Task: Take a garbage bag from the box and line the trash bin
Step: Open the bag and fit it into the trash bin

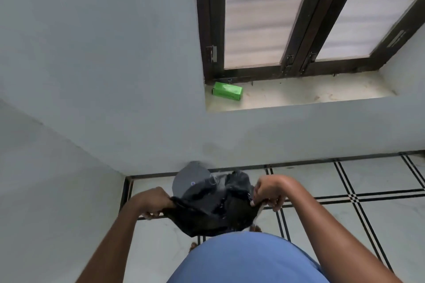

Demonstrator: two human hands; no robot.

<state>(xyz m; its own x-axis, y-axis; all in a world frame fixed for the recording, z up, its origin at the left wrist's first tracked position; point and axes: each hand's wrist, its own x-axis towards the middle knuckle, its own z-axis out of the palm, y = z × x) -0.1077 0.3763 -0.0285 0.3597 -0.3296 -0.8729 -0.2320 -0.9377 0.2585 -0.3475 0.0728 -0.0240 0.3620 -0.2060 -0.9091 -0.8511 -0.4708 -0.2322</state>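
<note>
1. The bin stands in the corner, lid up, to take its lining.
2. The black bag is stretched over its mouth.
3. Left hand and right hand pinch opposite edges, pulling it wide.
4. The green box sits on the windowsill, set aside.

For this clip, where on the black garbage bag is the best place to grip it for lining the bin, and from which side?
Grip the black garbage bag at its open edge, one hold at each far end, coming from the two sides. The left hand and right hand already pinch it there, so the mouth is stretched wide over the grey trash bin while the rest hangs slack below.
</note>
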